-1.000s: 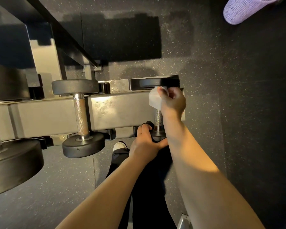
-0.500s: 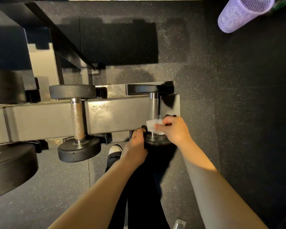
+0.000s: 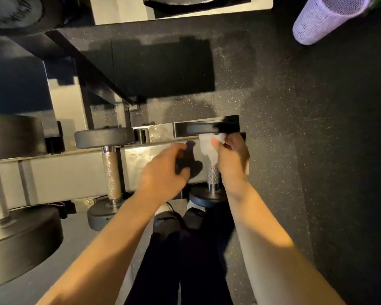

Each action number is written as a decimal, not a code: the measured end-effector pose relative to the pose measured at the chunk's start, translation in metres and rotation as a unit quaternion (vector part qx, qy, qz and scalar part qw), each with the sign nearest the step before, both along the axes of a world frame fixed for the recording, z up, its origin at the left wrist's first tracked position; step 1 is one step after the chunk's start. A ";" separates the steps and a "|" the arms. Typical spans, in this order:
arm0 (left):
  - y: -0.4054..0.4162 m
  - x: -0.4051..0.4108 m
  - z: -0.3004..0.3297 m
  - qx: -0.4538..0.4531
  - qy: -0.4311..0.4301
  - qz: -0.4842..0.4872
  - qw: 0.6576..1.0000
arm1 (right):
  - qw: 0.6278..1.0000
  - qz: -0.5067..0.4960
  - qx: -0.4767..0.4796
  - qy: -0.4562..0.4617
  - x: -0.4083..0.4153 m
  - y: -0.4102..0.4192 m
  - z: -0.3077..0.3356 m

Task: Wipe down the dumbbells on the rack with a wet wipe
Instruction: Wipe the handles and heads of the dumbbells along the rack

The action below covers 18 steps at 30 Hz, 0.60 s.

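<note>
Right hand (image 3: 232, 157) grips the wet wipe (image 3: 208, 146), wrapped round the far end of the handle (image 3: 213, 176) of the smallest dumbbell, hard against the far weight head (image 3: 207, 128); half a second ago this same hand held the wipe at the near end of the handle, so it has run the wipe up the full shaft; judged as one more pass of a back-and-forth scrub. Left hand (image 3: 165, 170) has come off the near weight head (image 3: 204, 195) it was steadying and now hovers just left of the right hand, over the rack rail (image 3: 75, 172), fingers loosely curled, holding nothing that shows, though motion blur leaves this uncertain. Next dumbbell (image 3: 110, 170) lies further left of both hands, untouched for now; a larger one (image 3: 13, 234) beyond it. Reading: this handle is near done; the heads and the neighbouring dumbbells remain, so the task is early; the released steadying hand suggests a shift of grip is coming.
</note>
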<state>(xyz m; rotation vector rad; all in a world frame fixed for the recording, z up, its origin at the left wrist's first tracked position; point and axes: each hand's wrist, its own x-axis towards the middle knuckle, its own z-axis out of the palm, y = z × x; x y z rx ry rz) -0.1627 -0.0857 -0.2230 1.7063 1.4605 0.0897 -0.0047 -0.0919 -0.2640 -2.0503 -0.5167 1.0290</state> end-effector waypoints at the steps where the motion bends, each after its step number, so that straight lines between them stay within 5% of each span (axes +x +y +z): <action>1: 0.014 0.001 0.001 0.068 -0.002 -0.007 0.998 | 0.999 0.033 -0.001 -0.019 0.004 -0.001 0.003; 3: 0.040 0.012 -0.002 0.142 -0.011 -0.072 0.987 | 0.992 0.113 0.001 -0.050 0.009 -0.011 0.006; 6: 0.063 0.029 -0.015 0.095 0.022 -0.190 0.977 | 0.976 0.195 -0.042 -0.089 0.014 -0.036 0.007; 11: 0.070 0.028 -0.020 0.082 0.022 -0.203 0.976 | 0.953 0.258 -0.108 -0.112 0.021 -0.049 0.002; 18: 0.065 0.037 -0.018 0.133 0.071 -0.241 0.959 | 0.995 0.075 -0.014 -0.071 0.010 -0.001 0.007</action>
